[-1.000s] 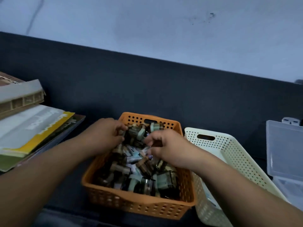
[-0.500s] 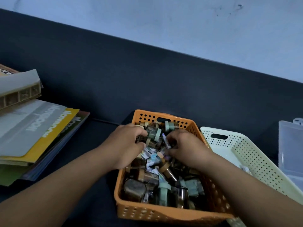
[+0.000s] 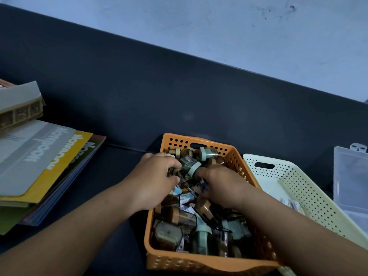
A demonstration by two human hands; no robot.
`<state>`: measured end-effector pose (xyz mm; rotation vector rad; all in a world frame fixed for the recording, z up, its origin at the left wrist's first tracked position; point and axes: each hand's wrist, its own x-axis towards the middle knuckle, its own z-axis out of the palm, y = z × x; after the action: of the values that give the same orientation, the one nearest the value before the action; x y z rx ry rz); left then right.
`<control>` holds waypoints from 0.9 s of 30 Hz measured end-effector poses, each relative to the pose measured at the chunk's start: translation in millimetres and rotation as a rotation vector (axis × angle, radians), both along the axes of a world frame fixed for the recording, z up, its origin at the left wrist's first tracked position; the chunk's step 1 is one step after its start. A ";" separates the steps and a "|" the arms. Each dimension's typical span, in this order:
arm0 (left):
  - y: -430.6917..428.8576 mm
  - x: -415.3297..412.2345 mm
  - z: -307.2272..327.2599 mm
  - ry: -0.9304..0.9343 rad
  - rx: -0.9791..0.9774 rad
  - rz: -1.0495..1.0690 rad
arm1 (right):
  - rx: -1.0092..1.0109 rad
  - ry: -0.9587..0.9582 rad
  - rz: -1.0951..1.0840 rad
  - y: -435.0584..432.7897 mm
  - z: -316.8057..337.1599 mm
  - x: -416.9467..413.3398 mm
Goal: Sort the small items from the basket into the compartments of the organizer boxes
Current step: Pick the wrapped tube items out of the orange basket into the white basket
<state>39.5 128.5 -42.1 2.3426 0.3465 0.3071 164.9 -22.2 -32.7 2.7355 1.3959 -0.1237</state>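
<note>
A person leans over an orange perforated plastic basket (image 3: 199, 263) on a dark blue surface (image 3: 123, 196), with both bare forearms reaching into it. The basket is heaped with small jars (image 3: 179, 218) of brown translucent plastic, capped in mint green or tan, mixed with scraps of paper packaging. The left hand (image 3: 157, 182) is at the far left of the heap, its fingers curled down round a cluster of the small jars. The right hand (image 3: 223, 186) is beside it, knuckles up, fingers dug into the pile; I cannot tell whether it has hold of anything. Between the two thumbs lies one mint-capped jar (image 3: 190, 166), tilted.

Just beside the orange basket, on the right, is a cream perforated plastic basket (image 3: 294, 188). Beyond that, at the frame edge, is a clear plastic organizer box (image 3: 350, 180), its lid seemingly raised. A stack of magazines (image 3: 39, 166) lies well apart at the left.

The step looks like picking items out of the heap. The sorting seems barely begun, since the basket is full. To do it well, each hand should probably take one kind only, by cap colour, rather than a mixed fistful. It should lift clear of the rim so nothing spills, and let go only once it is over the right compartment.
</note>
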 end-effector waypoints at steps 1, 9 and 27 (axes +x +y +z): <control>0.2 0.3 -0.3 0.002 0.001 0.000 | -0.011 -0.004 0.004 0.7 -0.7 0.2; -0.4 -3.0 2.1 0.008 -0.013 0.004 | 0.221 0.162 -0.041 -10.5 5.7 4.0; 1.4 1.0 2.1 0.107 -0.179 0.017 | 0.549 0.040 -0.609 -109.9 25.6 33.3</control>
<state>40.5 129.9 -40.0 2.1854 0.4281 0.1525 198.2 -132.0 -7.1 3.5411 0.6072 0.2102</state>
